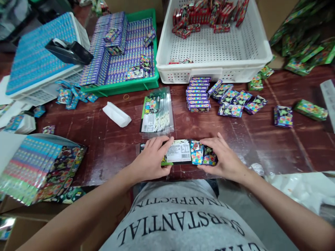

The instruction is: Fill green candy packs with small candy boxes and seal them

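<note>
Near the table's front edge, my left hand (155, 158) grips a printed packet (180, 152) with a white barcode label and green corner. My right hand (222, 158) holds small candy-like boxes, a blue box (196, 152) and a dark purple box (209, 156), between thumb and fingers. The blue box's edge meets the packet's right end; whether it is partly inside, I cannot tell. Just beyond lie several flat clear bags with printed cards (157, 111). A stack of purple boxes (198, 94) stands farther right, beside loose purple boxes (230, 110).
A white perforated crate (214, 71) with red boxes and a green tray (154, 82) of purple boxes stand behind. A black tape dispenser (69, 51) rests on blue boxes. A folded white paper (116, 114) lies left; filled packs (34, 164) overlap at the left edge. Green boxes (311, 109) lie right.
</note>
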`<state>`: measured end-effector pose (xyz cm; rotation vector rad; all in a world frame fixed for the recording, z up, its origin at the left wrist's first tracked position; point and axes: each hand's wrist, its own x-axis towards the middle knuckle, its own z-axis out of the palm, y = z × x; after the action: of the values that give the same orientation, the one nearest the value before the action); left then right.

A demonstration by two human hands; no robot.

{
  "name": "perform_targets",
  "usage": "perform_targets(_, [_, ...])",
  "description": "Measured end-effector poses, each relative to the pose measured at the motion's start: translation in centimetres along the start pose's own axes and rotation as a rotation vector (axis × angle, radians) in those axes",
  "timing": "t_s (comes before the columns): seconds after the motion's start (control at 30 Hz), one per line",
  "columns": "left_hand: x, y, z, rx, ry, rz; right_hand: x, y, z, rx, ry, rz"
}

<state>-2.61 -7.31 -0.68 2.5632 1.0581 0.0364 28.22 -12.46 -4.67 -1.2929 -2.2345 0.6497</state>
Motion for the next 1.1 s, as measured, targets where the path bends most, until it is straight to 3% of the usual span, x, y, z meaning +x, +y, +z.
perform_targets(0.27, [1.1,-0.4,1.3,-0.012,-0.11,0.065,-0.7,1.1,0.6,-0.179,-0.044,-0.096])
perform_targets(0.5, [1.8,-0.4,1.6,-0.027,-0.121,0.085,-0.2,1.2,1.2,-0.045,-0.075,-0.12])
perform_targets(0.77, [2.5,-0.1,1.7,-0.041,-0.125,0.08,-1.2,4.1,-2.0,0.077,-0.185,-0.108])
perform_targets(1.1, [3.3,1.6,2.4,-0.094,-0.066,0.003,-1.1,4.1,-0.8,0.142,-0.077,-0.086])
